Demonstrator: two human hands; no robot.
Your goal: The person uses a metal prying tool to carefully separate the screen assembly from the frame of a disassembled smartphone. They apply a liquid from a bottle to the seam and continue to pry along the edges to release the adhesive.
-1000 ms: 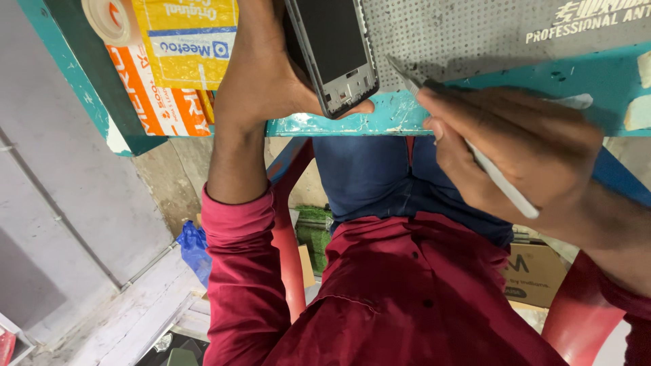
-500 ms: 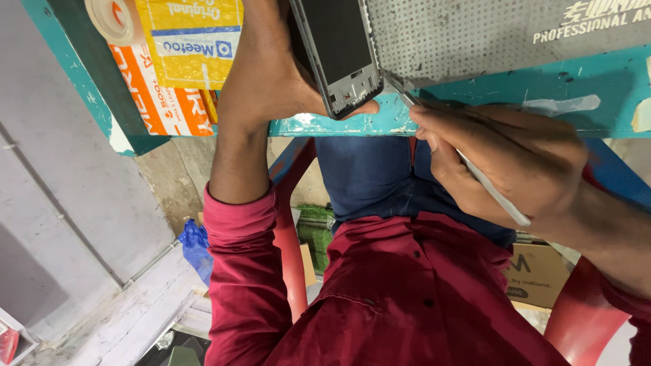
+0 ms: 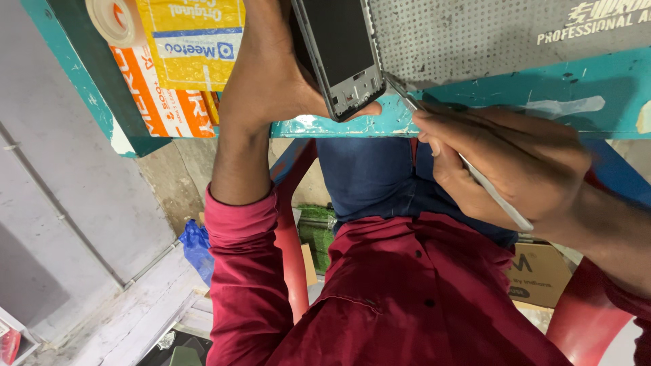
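Head view: the picture looks down past the person's chest, so the tabletop [image 3: 475, 115] runs across the top edge, teal and chipped, with a grey dotted work mat [image 3: 475, 34] lying on it. The left hand [image 3: 271, 74] holds a phone frame with its dark screen [image 3: 339, 51] at the near edge of the tabletop, just beside the mat; its grip is closed around the left long side, and the thumb curls under the bottom corner. The right hand [image 3: 508, 163] is pinched narrowly on a slim metal pry tool [image 3: 468, 169], held like a pen, with the tip [image 3: 393, 87] meeting the phone's lower right corner, where frame and mat come together. Whether the tip is already in the seam or only touching it I cannot tell from this angle.

Judging by its look, the phone is light, flat and stiff, but the glass face is fragile and the thin frame could bend under a twist. It seems best held by the 2 long edges, near the bottom corner being worked, with fingers kept off the screen. The smooth sides are probably slippery, so resting it against the tabletop helps. The tool is thin, rigid and sharp at the end, and is best held near the middle for control.

To the left lie a yellow padded packet [image 3: 193, 41], an orange and white box [image 3: 159, 102] and a roll of tape [image 3: 108, 20]
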